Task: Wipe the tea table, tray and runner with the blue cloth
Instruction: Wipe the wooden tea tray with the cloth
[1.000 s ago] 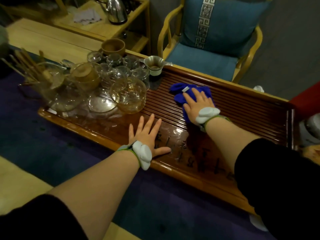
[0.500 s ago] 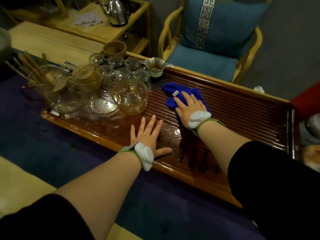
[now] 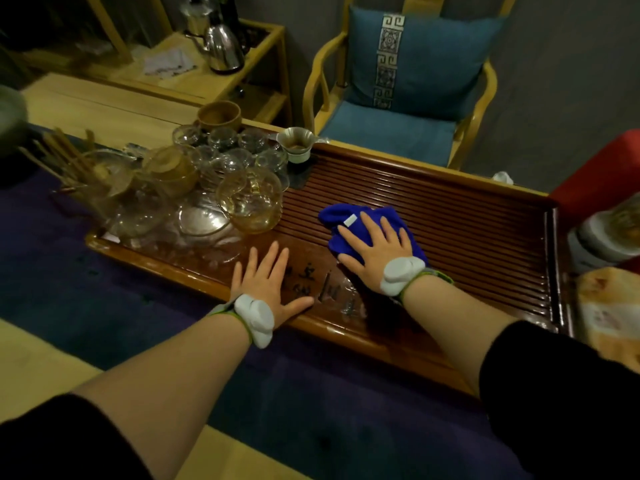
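Your desk (image 3: pixel 104 109) runs away to the left under a dark purple runner (image 3: pixel 311 410), and on it the long wooden tray (image 3: pixel 450 216) lies with its long axis going left to right across your view. The left end of the tray is crowded with glass teaware (image 3: pixel 207 188); a small pale cup (image 3: pixel 298 145) stands at the far rim, and beyond that rim a blue-cushioned chair (image 3: pixel 398 98) faces you. The slatted bed to the right of your hands is bare up to the raised right rim, so the open room for a stroke lies that way, along the slats. The blue cloth (image 3: pixel 349 230) sits bunched on the slats near the tray's middle, and your right hand (image 3: pixel 374 249) presses it flat, fingers straight and spread, gripping nothing. Your left hand (image 3: pixel 266 278) rests flat on the carved near border, fingers spread, holding nothing, just right of the nearest glass bowl (image 3: pixel 251 202). I judge that a leftward sweep would risk knocking the glass.
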